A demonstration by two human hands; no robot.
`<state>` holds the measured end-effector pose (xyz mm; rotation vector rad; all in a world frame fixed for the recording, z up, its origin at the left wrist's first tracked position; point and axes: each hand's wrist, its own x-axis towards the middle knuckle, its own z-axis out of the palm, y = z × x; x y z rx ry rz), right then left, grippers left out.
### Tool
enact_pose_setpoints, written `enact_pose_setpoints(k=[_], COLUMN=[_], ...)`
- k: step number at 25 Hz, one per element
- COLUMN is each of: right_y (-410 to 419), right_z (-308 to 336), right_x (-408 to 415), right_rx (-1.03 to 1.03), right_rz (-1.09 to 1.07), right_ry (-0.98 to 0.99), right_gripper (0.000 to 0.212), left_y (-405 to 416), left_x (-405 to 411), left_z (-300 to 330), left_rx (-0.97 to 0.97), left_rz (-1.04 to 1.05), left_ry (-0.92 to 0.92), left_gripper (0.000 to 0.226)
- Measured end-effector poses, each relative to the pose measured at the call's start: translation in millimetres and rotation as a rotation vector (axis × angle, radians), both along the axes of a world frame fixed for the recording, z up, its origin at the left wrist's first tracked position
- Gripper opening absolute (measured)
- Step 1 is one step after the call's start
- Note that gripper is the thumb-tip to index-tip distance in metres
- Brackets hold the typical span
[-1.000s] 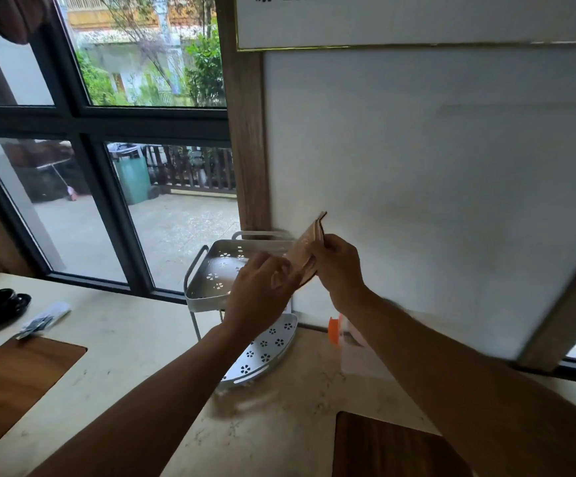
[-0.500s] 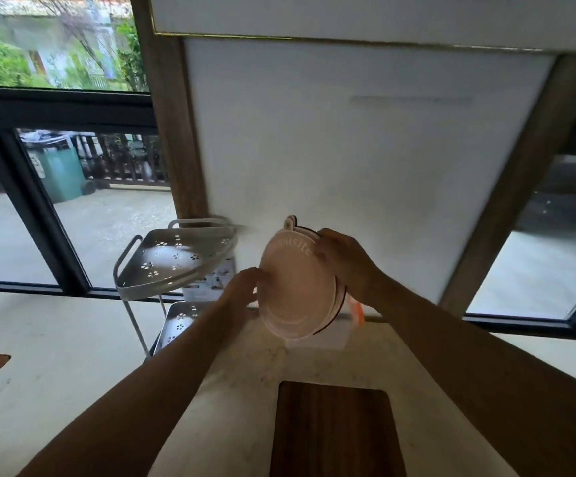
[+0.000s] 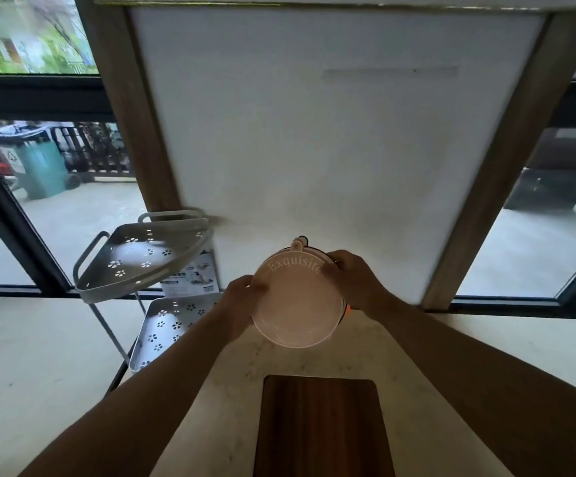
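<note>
surface (image 3: 56, 390): pale stone-look slab with faint veining, smooth, spreading out on every side of the board.
white panel (image 3: 314, 149): flat and matt, framed in wood, upright well beyond the board.
rack (image 3: 142, 249): grey metal, two wedge-shaped trays punched with flower holes, on thin legs; beyond the board, to its left.
board (image 3: 321, 428): dark wood, straight-grained, rectangular with rounded corners, lying flat.
disc (image 3: 297, 304): round, pale pink, matt, with "Exquisite" in raised letters curving along its upper rim and a small round tab on top; a dark edge shows behind it. It is held in the air just beyond the board's far edge, face tilted toward the camera.
left hand (image 3: 242, 301): fingers curled on the disc's left rim.
right hand (image 3: 352, 280): grips the upper right rim.
leaflet (image 3: 193, 280): printed paper, between the rack's trays.
</note>
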<state>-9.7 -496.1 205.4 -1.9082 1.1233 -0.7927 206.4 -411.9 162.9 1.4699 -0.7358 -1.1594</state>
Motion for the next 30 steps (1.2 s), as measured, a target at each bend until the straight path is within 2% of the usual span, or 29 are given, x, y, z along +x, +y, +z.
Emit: enact_pose_setpoints(k=[2, 4, 7, 11, 14, 17, 20, 24, 30], right_y=[-11.5, -26.7, -58.8, -100.0, -122.6, -132.6, -138.8, -148.1, -150.1], right_z=[-10.2, -16.7, -23.0, -42.3, -77.0, -117.1, -152.5, -185.6, -217.4], right_x=[0.5, 3.2, 10.8, 18.0, 19.0, 18.9, 24.7, 31.2, 36.6], right_rx=[0.061, 0.035, -0.141, -0.169, -0.13, -0.09, -0.065, -0.072, -0.239], right_rz=[-0.007, -0.003, -0.037, -0.085, -0.097, -0.102, -0.09, -0.071, -0.094], right_ry=[-0.041, 0.002, 0.105, 0.004, 0.005, 0.002, 0.001, 0.053, 0.335], right_gripper=[0.034, 0.046, 0.025, 0.011, 0.01, 0.007, 0.013, 0.015, 0.026], left_y=[-13.0, -29.3, -61.8, -106.8, -135.2, -147.3, -153.6, -155.7, -151.7], left_x=[-1.1, 0.8, 4.6, 10.2, 19.1, 25.6, 29.1, 31.7, 25.0], left_z=[-3.9, -7.5, -11.7, -24.4, -54.8, -87.6, -113.5, -137.0, -165.9], left_rx=[0.021, 0.005, -0.048, -0.093, -0.115, -0.093, -0.028, -0.041, -0.038], left_rz=[0.046, 0.08, 0.112, 0.138, 0.084, 0.001, -0.017, -0.045, -0.05], left_ry=[-0.052, -0.08, -0.14, -0.393, -0.599, -0.814, -0.897, -0.968, -1.1], left_gripper=[0.025, 0.021, 0.01, 0.006, 0.003, 0.019, 0.015, 0.014, 0.021])
